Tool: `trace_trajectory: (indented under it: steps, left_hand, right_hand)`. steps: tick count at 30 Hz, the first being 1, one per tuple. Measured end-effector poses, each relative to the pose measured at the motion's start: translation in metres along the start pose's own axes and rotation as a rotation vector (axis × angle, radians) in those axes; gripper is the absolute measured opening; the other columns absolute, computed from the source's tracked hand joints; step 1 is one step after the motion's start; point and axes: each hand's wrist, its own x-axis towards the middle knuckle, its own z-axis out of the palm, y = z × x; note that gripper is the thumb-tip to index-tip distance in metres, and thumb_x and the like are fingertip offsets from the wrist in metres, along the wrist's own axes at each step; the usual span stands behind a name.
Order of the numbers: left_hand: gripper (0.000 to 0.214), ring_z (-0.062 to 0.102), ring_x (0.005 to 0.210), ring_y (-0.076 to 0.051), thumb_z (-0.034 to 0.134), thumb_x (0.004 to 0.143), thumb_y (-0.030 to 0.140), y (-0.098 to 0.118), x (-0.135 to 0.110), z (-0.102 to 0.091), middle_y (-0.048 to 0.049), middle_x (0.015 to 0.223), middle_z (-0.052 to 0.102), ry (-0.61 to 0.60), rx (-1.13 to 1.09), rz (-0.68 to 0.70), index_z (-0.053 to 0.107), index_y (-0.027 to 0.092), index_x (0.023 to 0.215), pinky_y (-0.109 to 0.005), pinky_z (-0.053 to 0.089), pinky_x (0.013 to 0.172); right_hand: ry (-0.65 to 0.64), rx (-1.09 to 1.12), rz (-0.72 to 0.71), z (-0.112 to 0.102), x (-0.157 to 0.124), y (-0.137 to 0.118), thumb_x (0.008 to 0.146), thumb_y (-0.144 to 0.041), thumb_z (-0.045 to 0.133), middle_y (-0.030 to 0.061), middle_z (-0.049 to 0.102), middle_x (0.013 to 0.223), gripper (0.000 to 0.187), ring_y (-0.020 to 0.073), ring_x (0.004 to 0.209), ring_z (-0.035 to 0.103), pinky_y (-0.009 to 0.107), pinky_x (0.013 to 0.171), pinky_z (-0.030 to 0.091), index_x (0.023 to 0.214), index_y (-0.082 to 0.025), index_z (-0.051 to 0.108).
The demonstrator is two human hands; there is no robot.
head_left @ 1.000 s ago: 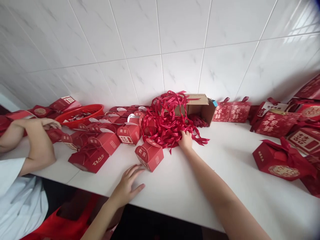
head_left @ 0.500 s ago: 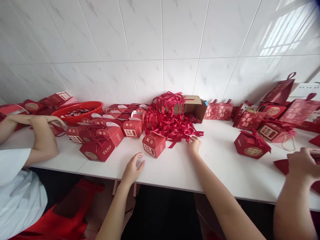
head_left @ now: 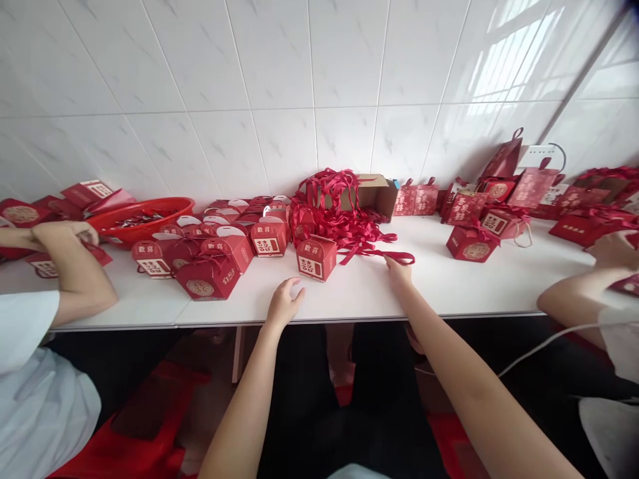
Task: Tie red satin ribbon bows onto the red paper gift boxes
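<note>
My right hand [head_left: 399, 269] pinches a red ribbon [head_left: 397, 255] at the near right side of a tangled ribbon pile [head_left: 344, 223]. The ribbon's other end runs back into the pile. My left hand [head_left: 285, 301] rests near the table's front edge with thumb and fingers apart, holding nothing. Just beyond it stands a red gift box [head_left: 316, 258] with a cream panel and gold lettering; the hand is close to it but not touching. A second red gift box [head_left: 207, 273], with a ribbon tied on top, sits to the left.
Several red boxes [head_left: 269, 238] stand behind on the white table [head_left: 359, 293]. A red basin [head_left: 140, 219] is at the left, and a cardboard carton [head_left: 382, 198] lies behind the ribbons. One co-worker's arm [head_left: 82, 266] is at the left, another's hand [head_left: 616, 253] at the right.
My right hand has drawn a ribbon end out of the pile toward me. My left hand stays open near the box. The view has shifted to the right.
</note>
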Motion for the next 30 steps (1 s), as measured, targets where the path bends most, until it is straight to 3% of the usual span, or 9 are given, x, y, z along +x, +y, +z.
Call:
trace_trajectory:
  steps: [8,14,17,21,24,27,30]
  left_hand:
    - [0.026,0.059,0.103,-0.022,0.058,0.086,0.031,-0.002,0.002,0.002,-0.0082,0.108,0.062,0.065,-0.010,0.053,0.059,0.014,0.106,-0.044,0.048,0.091]
    - [0.019,0.061,0.101,-0.024,0.052,0.081,0.025,0.000,0.001,0.002,-0.0090,0.102,0.062,0.091,-0.015,0.043,0.063,0.018,0.095,-0.039,0.048,0.093]
    - [0.019,0.062,0.100,-0.023,0.048,0.079,0.021,0.001,0.001,-0.002,-0.0075,0.100,0.063,0.076,-0.025,0.050,0.064,0.019,0.091,-0.038,0.048,0.093]
    - [0.019,0.063,0.098,-0.022,0.048,0.078,0.023,0.002,0.002,-0.005,-0.0066,0.097,0.065,0.067,-0.039,0.054,0.064,0.020,0.087,-0.038,0.049,0.093]
    - [0.017,0.063,0.098,-0.023,0.050,0.078,0.025,0.002,0.002,-0.004,-0.0072,0.096,0.066,0.065,-0.038,0.043,0.064,0.020,0.087,-0.039,0.050,0.092]
    - [0.019,0.062,0.102,-0.024,0.051,0.079,0.026,0.003,0.001,-0.003,-0.0076,0.101,0.065,0.074,-0.035,0.025,0.063,0.020,0.092,-0.041,0.048,0.095]
    - [0.026,0.063,0.100,-0.025,0.052,0.081,0.032,0.012,0.004,-0.003,-0.0103,0.107,0.062,0.122,-0.035,-0.022,0.058,0.019,0.103,-0.042,0.052,0.088]
  right_hand:
    - [-0.010,-0.018,0.048,0.000,-0.019,-0.009,0.092,-0.034,0.055,0.0084,0.059,0.115,0.032,0.0194,0.098,0.061,0.039,0.083,0.053,0.117,-0.014,0.056]
    - [-0.161,-0.204,-0.001,0.002,-0.028,-0.016,0.093,-0.036,0.054,0.0069,0.062,0.107,0.029,0.0171,0.091,0.062,0.036,0.079,0.054,0.110,-0.013,0.059]
    - [-0.269,-0.371,-0.012,-0.012,-0.030,-0.025,0.092,-0.037,0.054,0.0044,0.064,0.095,0.028,0.0140,0.080,0.063,0.031,0.072,0.054,0.102,-0.012,0.061]
    - [-0.380,-0.633,-0.052,-0.047,-0.023,-0.047,0.091,-0.039,0.056,-0.0006,0.061,0.071,0.029,0.0096,0.061,0.057,0.025,0.062,0.050,0.078,-0.013,0.061]
    - [-0.441,-0.749,-0.157,-0.060,-0.023,-0.063,0.082,-0.035,0.064,0.0012,0.056,0.055,0.031,0.0144,0.056,0.054,0.029,0.060,0.045,0.058,-0.017,0.058]
    - [-0.542,-0.764,-0.289,-0.046,-0.038,-0.069,0.078,-0.032,0.065,0.0064,0.065,0.076,0.013,0.0200,0.072,0.059,0.032,0.070,0.045,0.073,-0.021,0.069]
    - [-0.623,-0.757,-0.374,-0.017,-0.059,-0.066,0.076,-0.026,0.066,0.0077,0.063,0.111,0.030,0.0244,0.099,0.057,0.035,0.086,0.043,0.106,-0.025,0.070]
